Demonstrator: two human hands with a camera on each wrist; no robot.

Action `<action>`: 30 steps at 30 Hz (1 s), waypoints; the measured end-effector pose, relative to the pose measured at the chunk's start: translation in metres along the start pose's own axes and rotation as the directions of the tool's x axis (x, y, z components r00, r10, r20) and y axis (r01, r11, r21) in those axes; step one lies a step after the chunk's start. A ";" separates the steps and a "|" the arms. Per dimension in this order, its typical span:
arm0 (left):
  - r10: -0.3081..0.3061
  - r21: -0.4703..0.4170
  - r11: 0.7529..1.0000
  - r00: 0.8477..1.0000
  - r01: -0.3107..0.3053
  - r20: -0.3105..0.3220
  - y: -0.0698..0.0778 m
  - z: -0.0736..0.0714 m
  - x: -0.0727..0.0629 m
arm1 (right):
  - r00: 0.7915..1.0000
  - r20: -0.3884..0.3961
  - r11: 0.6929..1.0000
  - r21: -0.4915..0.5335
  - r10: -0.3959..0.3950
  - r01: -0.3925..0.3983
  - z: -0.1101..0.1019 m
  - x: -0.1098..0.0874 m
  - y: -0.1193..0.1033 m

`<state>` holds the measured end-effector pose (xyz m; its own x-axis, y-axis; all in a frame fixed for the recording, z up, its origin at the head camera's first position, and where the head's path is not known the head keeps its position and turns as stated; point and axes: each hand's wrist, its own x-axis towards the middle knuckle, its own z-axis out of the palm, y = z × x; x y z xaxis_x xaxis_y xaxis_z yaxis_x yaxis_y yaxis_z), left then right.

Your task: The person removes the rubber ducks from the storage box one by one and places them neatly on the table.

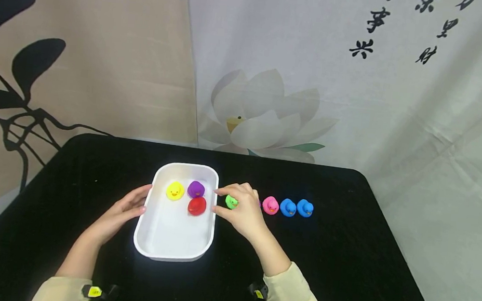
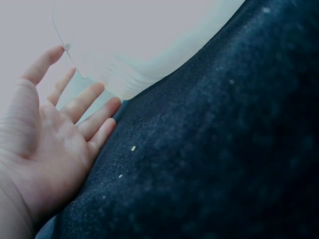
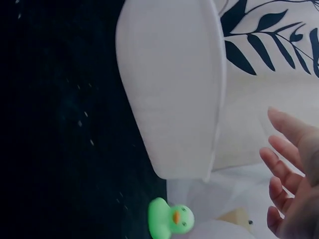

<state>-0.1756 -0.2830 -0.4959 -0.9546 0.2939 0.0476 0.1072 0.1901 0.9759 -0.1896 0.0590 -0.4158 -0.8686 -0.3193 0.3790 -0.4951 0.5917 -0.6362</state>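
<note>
At the far left, a dark leaf print (image 1: 38, 60) spreads across the cloth backdrop (image 1: 132, 53). Lower down, a pale sleeve (image 1: 62, 292) ends at a wrist with a black device bearing a yellow label (image 1: 94, 292). From there the left hand (image 1: 120, 212) reaches to the left side of a white tray (image 1: 170, 248) — fingers extended, grasping nothing, the fingertips at the tray's outer wall.

The tray stands on the black tabletop (image 1: 365, 259), left of centre. In its upper half sits a yellow duck (image 1: 175, 191); to the right of that is a purple toy (image 1: 196, 190), with a red toy (image 1: 197, 206) just nearer the person.

At the tray's right rim is the right hand (image 1: 244, 211), released, thumb and fingers spread apart with nothing between them; whether the fingertips touch the rim I cannot tell. A green duck (image 1: 231, 202) shows behind this hand, on the tabletop just right of the tray. Further right, in line with it, come a pink duck (image 1: 270, 205) and two blue ducks (image 1: 296, 208), side by side. Above them, a printed lotus (image 1: 266, 114) and black characters (image 1: 377, 20) mark the backdrop.
</note>
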 end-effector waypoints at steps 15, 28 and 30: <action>-0.010 -0.003 1.000 1.000 0.010 -0.007 0.000 0.001 0.000 | 0.984 0.178 0.995 -0.095 0.029 -0.012 0.042 0.022 -0.001; -0.011 0.004 1.000 1.000 0.011 -0.008 0.000 0.001 0.000 | 0.958 0.285 0.981 -0.191 0.031 0.025 0.052 0.038 0.004; -0.009 0.004 1.000 1.000 0.009 -0.007 0.000 0.001 0.000 | 0.953 0.301 0.979 -0.202 0.037 0.026 0.054 0.040 0.003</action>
<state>-0.1756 -0.2824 -0.4960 -0.9574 0.2860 0.0400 0.0996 0.1967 0.9754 -0.2270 0.0085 -0.4388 -0.8523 -0.5053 0.1352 -0.5029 0.7208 -0.4769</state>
